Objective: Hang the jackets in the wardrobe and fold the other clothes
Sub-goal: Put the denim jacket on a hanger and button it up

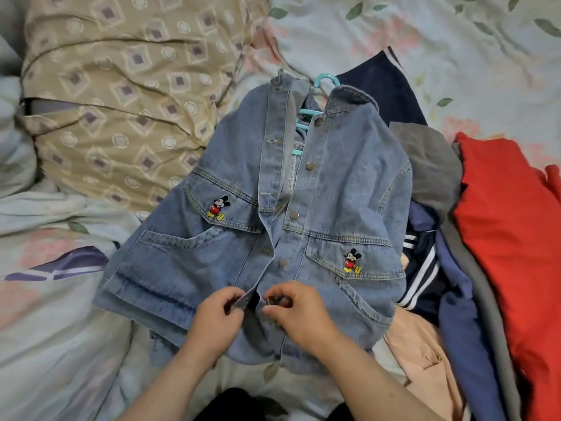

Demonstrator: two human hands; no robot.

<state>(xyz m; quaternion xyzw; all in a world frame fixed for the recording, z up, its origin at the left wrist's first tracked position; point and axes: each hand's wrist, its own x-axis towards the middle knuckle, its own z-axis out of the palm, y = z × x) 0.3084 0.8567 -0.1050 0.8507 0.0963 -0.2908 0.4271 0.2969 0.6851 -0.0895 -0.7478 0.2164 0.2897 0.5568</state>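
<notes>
Blue denim jacket [334, 192] on a teal plastic hanger [326, 82] lies mid floral-sheeted bed [425, 31]. Left hand [218, 317] pinches its front edge, right hand [297, 308] pinches a metal button [269, 300]. Tugging might slide the hanger loose.

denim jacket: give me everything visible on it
The denim jacket is faded blue, lying front-up on the floral bedsheet. A teal hanger sits inside the neck, hook sticking out. Metal buttons run down the placket, open up top. Two pocket flaps carry cartoon-mouse patches. Left hand pinches one front edge near the hem, right hand pinches a button opposite. Its side overlaps the clothes pile.
</notes>
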